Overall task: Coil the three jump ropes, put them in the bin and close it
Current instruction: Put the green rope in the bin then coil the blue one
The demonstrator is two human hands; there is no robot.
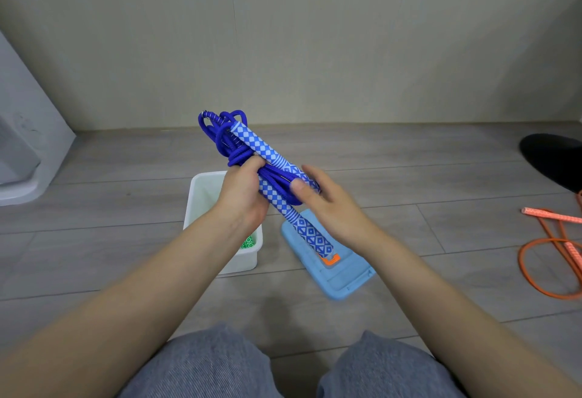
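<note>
Blue jump rope (271, 158), coiled, diamond-patterned handles.
Left hand (242, 196) grips the bundle; right hand (327, 199) pinches cord.

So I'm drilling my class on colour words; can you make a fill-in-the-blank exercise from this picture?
1. Both hands hold a bundled jump rope whose colour is ____.
2. The loose rope on the floor at the right is ____.
3. The open bin is ____.
4. The lid lying beside the bin is light ____.

Missing words: blue, orange, white, blue.
</note>
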